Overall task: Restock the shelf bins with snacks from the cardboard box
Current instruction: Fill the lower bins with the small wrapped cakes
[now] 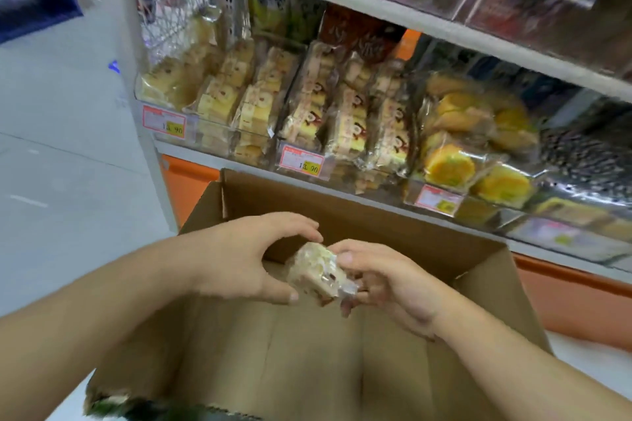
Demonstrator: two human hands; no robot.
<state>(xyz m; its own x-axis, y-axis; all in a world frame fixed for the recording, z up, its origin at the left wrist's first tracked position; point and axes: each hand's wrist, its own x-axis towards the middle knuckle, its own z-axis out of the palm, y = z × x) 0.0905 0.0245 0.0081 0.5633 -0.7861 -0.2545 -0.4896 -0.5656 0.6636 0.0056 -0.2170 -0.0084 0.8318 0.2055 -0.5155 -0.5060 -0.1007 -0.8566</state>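
Both hands hold one clear-wrapped pale snack packet (316,272) over the open cardboard box (359,215). My left hand (239,260) curls round the packet's left end, thumb below and fingers above. From the right, my right hand (386,280) grips it with the thumb on top and the fingers under the wrapper. The box's brown inside (290,352) shows below the hands. Just beyond the box stand the clear shelf bins (345,120), full of wrapped cakes and biscuits.
A white shelf upright (136,79) stands left of the bins, with grey floor (58,164) beyond it. Red price tags (301,161) hang on the bin fronts. An upper shelf (444,24) overhangs. An orange base panel (564,301) runs under the shelf.
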